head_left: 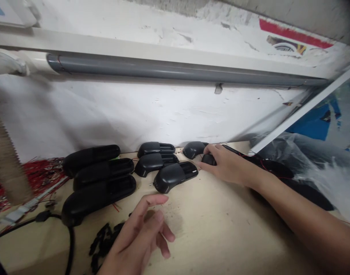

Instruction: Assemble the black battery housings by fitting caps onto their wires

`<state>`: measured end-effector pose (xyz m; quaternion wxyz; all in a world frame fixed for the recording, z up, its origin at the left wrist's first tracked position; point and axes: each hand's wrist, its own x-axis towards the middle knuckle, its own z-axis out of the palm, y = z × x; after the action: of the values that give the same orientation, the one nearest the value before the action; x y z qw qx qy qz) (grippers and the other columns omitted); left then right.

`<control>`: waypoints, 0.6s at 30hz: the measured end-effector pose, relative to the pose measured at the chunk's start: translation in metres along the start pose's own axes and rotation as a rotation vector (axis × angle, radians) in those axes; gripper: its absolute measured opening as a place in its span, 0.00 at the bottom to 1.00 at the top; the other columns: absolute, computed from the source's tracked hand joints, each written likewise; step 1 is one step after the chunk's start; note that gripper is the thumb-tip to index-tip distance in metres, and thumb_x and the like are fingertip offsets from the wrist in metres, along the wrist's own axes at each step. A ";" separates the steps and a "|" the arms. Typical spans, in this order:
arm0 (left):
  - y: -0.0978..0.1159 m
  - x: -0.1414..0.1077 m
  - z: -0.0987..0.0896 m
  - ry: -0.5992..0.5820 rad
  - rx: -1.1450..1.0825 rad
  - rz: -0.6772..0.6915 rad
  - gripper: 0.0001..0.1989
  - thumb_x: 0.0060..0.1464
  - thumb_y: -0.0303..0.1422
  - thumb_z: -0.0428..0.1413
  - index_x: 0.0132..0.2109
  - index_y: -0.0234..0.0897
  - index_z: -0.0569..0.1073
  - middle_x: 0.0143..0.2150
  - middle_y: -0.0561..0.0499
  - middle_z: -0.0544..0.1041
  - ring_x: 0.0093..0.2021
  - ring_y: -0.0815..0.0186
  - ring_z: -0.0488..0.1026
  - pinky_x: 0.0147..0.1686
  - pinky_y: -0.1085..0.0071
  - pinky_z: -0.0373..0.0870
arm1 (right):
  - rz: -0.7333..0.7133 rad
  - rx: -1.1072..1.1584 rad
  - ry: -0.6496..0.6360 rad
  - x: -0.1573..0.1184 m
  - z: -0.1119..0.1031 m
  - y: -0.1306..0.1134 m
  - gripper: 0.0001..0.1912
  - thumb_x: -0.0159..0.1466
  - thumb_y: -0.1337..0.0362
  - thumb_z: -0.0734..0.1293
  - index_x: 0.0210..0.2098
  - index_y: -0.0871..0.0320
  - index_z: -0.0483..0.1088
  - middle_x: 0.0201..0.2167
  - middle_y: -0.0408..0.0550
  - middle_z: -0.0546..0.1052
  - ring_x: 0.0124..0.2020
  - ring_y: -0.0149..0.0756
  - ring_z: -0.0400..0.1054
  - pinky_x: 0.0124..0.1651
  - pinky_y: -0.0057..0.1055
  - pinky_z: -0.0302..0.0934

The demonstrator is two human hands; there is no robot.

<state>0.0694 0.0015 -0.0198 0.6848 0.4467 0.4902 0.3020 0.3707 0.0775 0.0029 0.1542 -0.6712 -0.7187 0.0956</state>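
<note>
Both hands were well apart above the pale wooden bench [221, 233]. The right hand [229, 165] reached toward the far edge, its arm stretched in from the right with the wrist held low, and its fingers [217, 149] curled over a small black plastic casing [208, 159]. The left hand [137, 236] hung open on the near side, palm turned inward and fingers loosely spread (whether its fingertips met the bench was hard to tell).

Left of the right hand, black plastic housings lay side by side in two groups: three long ones [97, 194] on the left and three shorter ones [175, 176] in the middle, each with a slotted end. One more rounded housing [193, 149] sat just beside the right hand, against the far edge. A heap of small black bits [102, 242] lay next to the left hand, and a black cable [68, 244] curled down the near left side. Beyond it lay a tangle of red wires [34, 183]. A grey pipe [177, 68] ran along the white wall [135, 110] behind the bench, and crumpled plastic sheeting [278, 151] filled the far right corner.
</note>
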 end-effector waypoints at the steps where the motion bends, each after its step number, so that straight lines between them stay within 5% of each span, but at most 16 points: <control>1: 0.001 0.000 0.000 -0.001 0.005 0.001 0.31 0.64 0.61 0.57 0.62 0.45 0.70 0.36 0.51 0.78 0.38 0.61 0.72 0.43 0.63 0.65 | -0.001 -0.008 -0.019 0.000 -0.003 0.001 0.24 0.72 0.39 0.63 0.48 0.53 0.73 0.48 0.55 0.81 0.49 0.49 0.77 0.50 0.42 0.70; 6: 0.005 -0.001 0.002 -0.016 -0.039 0.029 0.25 0.67 0.56 0.58 0.59 0.43 0.75 0.36 0.49 0.79 0.37 0.60 0.74 0.40 0.64 0.66 | 0.116 -0.142 0.023 0.007 -0.025 0.023 0.27 0.77 0.42 0.54 0.58 0.54 0.70 0.53 0.59 0.81 0.50 0.55 0.78 0.51 0.48 0.69; 10: 0.006 -0.002 0.002 -0.035 -0.049 0.029 0.22 0.68 0.53 0.58 0.57 0.43 0.77 0.35 0.50 0.79 0.37 0.61 0.74 0.40 0.65 0.66 | 0.257 -0.317 0.009 0.016 -0.029 0.050 0.27 0.76 0.52 0.61 0.67 0.61 0.66 0.61 0.70 0.77 0.62 0.69 0.71 0.58 0.59 0.65; 18: 0.009 0.000 0.001 -0.063 0.003 0.025 0.23 0.68 0.53 0.58 0.57 0.41 0.77 0.34 0.48 0.80 0.36 0.61 0.75 0.39 0.65 0.67 | 0.315 -0.327 -0.127 0.026 -0.011 0.080 0.28 0.74 0.50 0.69 0.65 0.60 0.67 0.50 0.54 0.80 0.48 0.46 0.78 0.51 0.48 0.74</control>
<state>0.0702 0.0045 -0.0116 0.6953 0.4631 0.4632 0.2958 0.4484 0.1088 -0.0119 -0.0189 -0.7839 -0.6192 0.0428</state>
